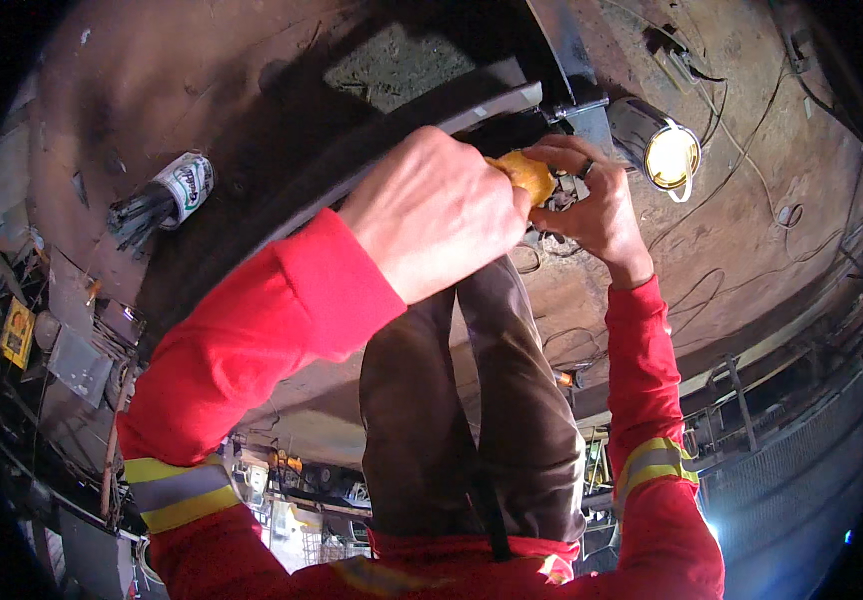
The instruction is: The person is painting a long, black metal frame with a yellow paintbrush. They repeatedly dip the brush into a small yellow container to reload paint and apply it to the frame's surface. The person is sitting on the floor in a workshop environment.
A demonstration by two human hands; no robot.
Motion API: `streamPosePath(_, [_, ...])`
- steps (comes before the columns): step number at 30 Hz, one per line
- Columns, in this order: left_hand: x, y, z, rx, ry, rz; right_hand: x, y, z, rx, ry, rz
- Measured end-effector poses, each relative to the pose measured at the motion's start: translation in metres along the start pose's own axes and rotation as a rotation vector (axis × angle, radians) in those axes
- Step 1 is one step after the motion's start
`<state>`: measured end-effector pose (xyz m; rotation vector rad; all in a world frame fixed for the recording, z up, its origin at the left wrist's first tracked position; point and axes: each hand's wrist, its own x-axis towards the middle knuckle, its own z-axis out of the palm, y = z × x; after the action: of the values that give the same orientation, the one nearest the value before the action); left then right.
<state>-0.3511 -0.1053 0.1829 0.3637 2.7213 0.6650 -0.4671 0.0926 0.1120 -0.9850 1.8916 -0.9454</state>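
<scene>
Both arms, in red sleeves with reflective bands, are raised to a rusty metal surface (202, 80). My left hand (432, 210) is closed around a yellow-handled tool (529, 175), and only the handle's end shows past the fingers. My right hand (592, 200), with a ring on one finger, curls its fingers and thumb over the tool's front end. A small dark fitting (552, 212) sits under a grey bracket (582, 115) there. The tool's tip is hidden.
A lit work lamp (670, 155) hangs just right of my hands. A dark curved beam (392, 135) runs past the left hand. A bundle of thin rods in a white wrapper (167, 195) lies at left. Brown fabric with a black strap (472, 400) hangs between my arms. Cables (732, 180) cross the surface.
</scene>
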Motion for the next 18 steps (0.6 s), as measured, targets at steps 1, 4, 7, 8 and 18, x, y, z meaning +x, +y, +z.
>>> streamPosePath(1, [0.002,-0.003,-0.003,-0.059,-0.076,-0.020,-0.003,0.000,0.000,-0.004,-0.023,0.001])
streamPosePath(4, [-0.007,-0.023,0.010,-0.408,-0.029,-0.072,-0.014,-0.001,0.004,0.000,-0.029,-0.011])
streamPosePath(7, [-0.028,-0.040,0.024,-0.950,-0.091,-0.258,-0.021,-0.004,0.004,0.040,-0.006,-0.013])
streamPosePath(8, [-0.035,-0.043,0.027,-1.162,-0.091,-0.319,-0.023,-0.006,0.003,0.062,0.001,0.002])
streamPosePath(18, [-0.106,-0.034,0.059,-1.449,0.116,-0.578,-0.029,-0.023,0.013,0.100,0.104,0.052])
